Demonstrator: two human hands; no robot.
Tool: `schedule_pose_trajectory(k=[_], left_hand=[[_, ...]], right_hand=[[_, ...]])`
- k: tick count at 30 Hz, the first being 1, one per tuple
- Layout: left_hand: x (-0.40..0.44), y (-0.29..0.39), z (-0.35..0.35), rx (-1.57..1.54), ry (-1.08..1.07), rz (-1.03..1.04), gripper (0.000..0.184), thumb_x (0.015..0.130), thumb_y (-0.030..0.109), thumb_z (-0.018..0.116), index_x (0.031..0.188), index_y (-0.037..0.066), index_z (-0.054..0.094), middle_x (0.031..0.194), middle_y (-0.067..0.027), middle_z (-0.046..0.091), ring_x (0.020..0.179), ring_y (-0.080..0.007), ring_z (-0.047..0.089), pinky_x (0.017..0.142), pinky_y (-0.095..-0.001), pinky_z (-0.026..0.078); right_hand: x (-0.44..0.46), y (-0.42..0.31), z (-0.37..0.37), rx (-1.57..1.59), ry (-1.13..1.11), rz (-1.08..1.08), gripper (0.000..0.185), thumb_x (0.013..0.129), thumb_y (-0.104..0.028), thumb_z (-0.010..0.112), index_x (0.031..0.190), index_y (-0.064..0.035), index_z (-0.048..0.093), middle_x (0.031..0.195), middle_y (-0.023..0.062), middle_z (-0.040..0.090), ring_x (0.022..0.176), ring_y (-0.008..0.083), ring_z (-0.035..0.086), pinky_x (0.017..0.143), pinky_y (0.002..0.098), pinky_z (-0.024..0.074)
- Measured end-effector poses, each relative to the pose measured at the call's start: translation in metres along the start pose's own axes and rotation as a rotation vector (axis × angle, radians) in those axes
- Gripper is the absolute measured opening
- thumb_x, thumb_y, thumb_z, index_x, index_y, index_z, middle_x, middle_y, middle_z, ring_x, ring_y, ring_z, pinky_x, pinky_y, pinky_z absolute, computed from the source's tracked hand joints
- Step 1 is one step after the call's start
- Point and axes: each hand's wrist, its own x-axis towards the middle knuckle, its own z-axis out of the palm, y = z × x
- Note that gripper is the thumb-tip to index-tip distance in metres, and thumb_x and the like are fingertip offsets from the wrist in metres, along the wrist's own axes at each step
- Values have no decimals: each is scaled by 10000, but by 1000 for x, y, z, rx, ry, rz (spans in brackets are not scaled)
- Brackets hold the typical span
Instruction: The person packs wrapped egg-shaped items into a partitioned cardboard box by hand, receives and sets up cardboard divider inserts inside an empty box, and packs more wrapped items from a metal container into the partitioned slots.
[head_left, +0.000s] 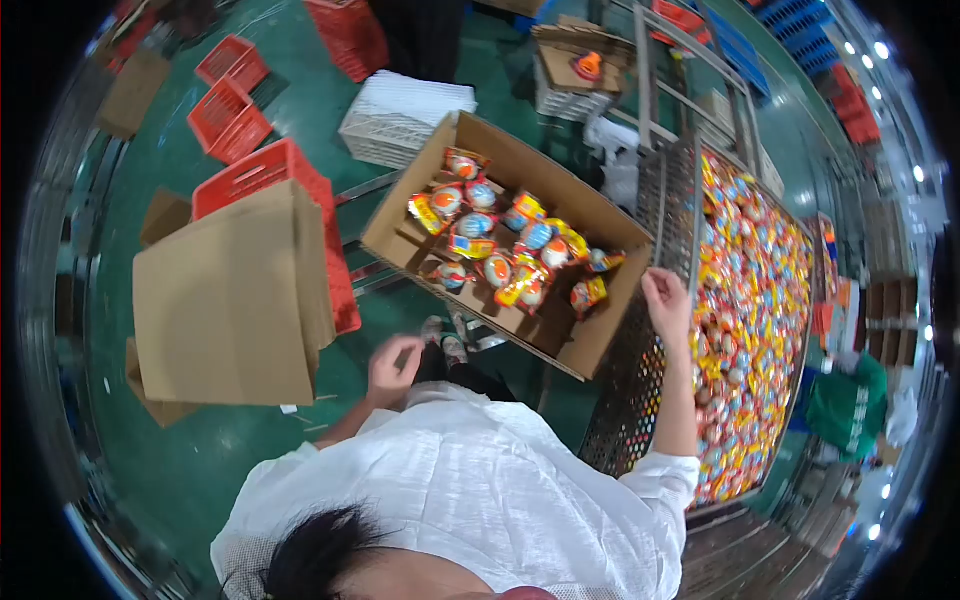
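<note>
A cardboard box is set at the centre of the frame, partly filled with loosely scattered, brightly wrapped egg-shaped packets. The right hand is held half open beside the box's right end, with nothing seen in its grasp; whether the rim is touched cannot be told. The left hand, slightly blurred, is held loosely curled and seemingly empty below the box. At right, a perforated metal bin is heaped with similar packets. At left, a red crate is partly covered by flat cardboard.
</note>
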Motion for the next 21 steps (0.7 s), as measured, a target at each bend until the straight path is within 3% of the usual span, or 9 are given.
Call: schedule_pose_trajectory(k=[1,3,4,6,8,10,12,14,21], left_hand=[[26,5,3,219,7,382,291,696,114,680,968,61,589,979,-89,584,961,-241,566,816,-371,455],[68,55,11,416,-55,580,457,625,103,695,1058,63,557,1087,-109,533,1093,-280,486,932,-470,362],[76,62,19,500,-109,567,501,613,110,704,1085,68,544,1130,-99,508,1133,-268,453,959,-508,306],[85,61,36,651,-195,573,603,585,142,733,1146,86,520,1120,-78,513,1169,-248,421,991,-575,222],[91,48,43,693,-222,639,448,555,135,732,976,98,581,896,-48,568,973,-228,520,958,-500,301],[99,38,45,662,-269,698,307,542,126,723,820,102,594,750,-36,560,792,-224,545,845,-413,383],[104,43,46,606,-270,768,236,532,132,716,734,104,597,673,-42,535,671,-233,526,671,-356,403],[102,45,47,598,-245,782,227,527,134,719,717,107,598,646,-41,530,651,-238,527,655,-359,401],[83,63,79,705,-151,717,229,533,186,748,685,110,595,625,-48,538,637,-248,531,640,-365,394]], right_hand=[[-23,3,-4,-86,82,34,257,815,-144,614,1005,22,567,886,81,584,793,152,565,681,258,469],[-63,20,-6,-381,257,-62,347,778,-167,644,1054,15,539,943,123,556,841,225,557,706,307,471],[-82,37,-4,-472,307,-69,444,742,-223,678,1087,6,517,966,146,549,865,257,549,729,329,465],[-111,42,3,-333,277,214,580,720,-366,702,1093,30,502,943,152,576,790,250,584,699,340,479],[-121,36,10,-71,138,489,650,731,-470,660,1125,26,512,859,145,642,753,265,628,691,341,492],[-116,17,18,-312,-57,476,662,745,-578,559,1054,7,576,808,134,656,806,269,637,708,361,491],[-105,21,34,-337,-138,390,452,809,-457,537,871,-18,627,756,176,632,758,323,621,671,394,490],[-92,22,46,-488,-55,195,375,829,-315,480,663,2,590,692,223,589,672,371,591,629,455,480],[-62,60,18,-438,-67,-18,330,804,-237,503,597,6,586,613,202,579,597,364,588,583,439,487]])
